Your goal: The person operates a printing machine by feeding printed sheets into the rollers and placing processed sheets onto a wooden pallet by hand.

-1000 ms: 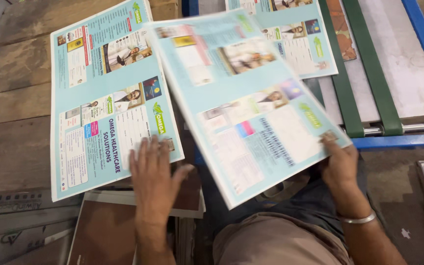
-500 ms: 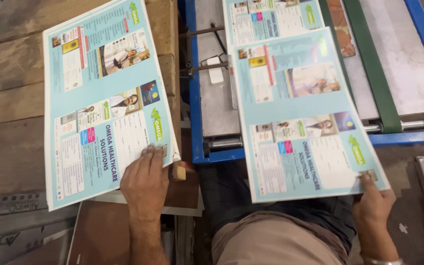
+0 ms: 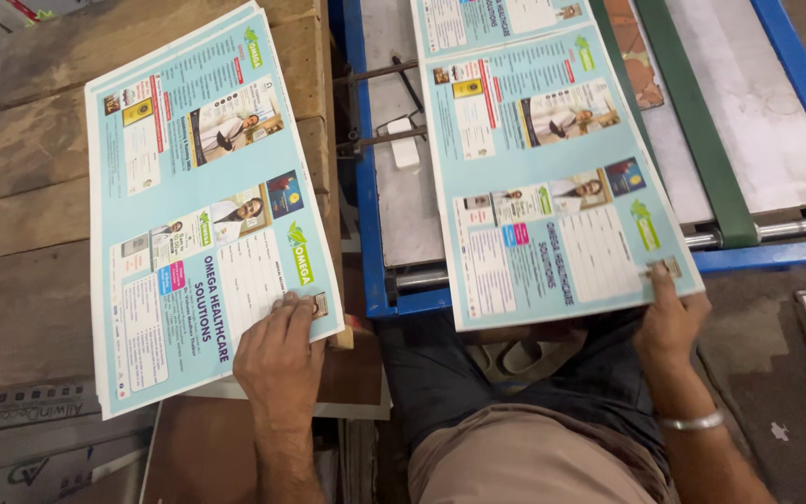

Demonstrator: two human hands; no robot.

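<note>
A stack of light-blue printed sheets [image 3: 188, 215] lies on a wooden table [image 3: 20, 205] at the left. My left hand [image 3: 277, 359] rests on the stack's near right corner, fingers on the top sheet. My right hand [image 3: 669, 317] grips the near right corner of a single printed sheet [image 3: 552, 168], which lies on the flat bed of a blue-framed machine [image 3: 366, 187]. Another printed sheet [image 3: 496, 14] lies farther along the bed, partly under the held one.
A green belt [image 3: 701, 140] runs lengthwise over the machine's grey metal bed. A metal roller [image 3: 795, 229] crosses its near end. Brown boards [image 3: 207, 448] sit under the stack's near edge. My legs fill the gap below. A silver bracelet [image 3: 692, 422] circles my right wrist.
My right hand has carried one sheet off the stack rightward and laid it flat on the machine bed. My left hand has stayed on the stack's corner.
</note>
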